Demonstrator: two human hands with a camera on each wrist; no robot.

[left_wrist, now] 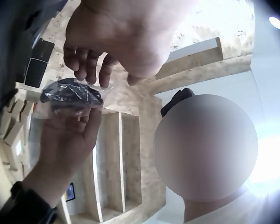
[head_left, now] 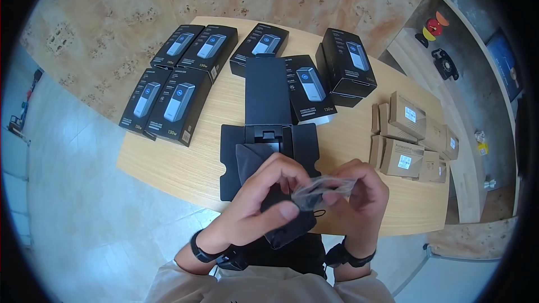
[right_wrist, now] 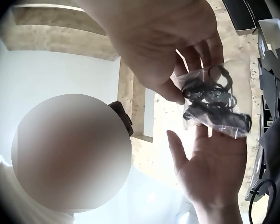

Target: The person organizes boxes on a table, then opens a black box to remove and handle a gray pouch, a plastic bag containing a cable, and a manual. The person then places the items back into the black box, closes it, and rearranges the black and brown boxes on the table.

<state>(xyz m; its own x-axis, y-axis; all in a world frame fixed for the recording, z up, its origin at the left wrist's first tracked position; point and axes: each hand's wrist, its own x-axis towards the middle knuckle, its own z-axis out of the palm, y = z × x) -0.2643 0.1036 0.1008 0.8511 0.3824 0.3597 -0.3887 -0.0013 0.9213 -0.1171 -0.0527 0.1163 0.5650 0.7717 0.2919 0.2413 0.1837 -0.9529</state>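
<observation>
Pinching one side of a small, see-through plastic bag (head_left: 321, 192), the right hand (head_left: 362, 193) has its thumb and fingers bent in on it. The bag is up in the air between the two hands, over the near side of a light wooden table (head_left: 174, 163). Inside the bag is a bendy black cord (right_wrist: 210, 105) with loops. The left hand (head_left: 261, 199) has its fingertips touching the bag, and its thumb sticks out away from its fingers.

Just under the left hand, a soft, dark grey cloth (head_left: 248, 160) lies over part of a black cardboard box (head_left: 268, 90). That box has its lid up and its side flaps spread out flat. Below the hands is a soft black bundle (head_left: 295, 229). I cannot tell if it is joined to the grey cloth.

Farther back, more black boxes (head_left: 179, 101) with a silver block printed on top are on the table. Four sit close together on the left, and the others are behind the box with the raised lid. On the right side is a bunch of brown cardboard boxes (head_left: 407, 118) with white stickers. Beyond the table, an old-style black telephone (head_left: 444, 64) sits on a pale shelf (head_left: 421, 56).
</observation>
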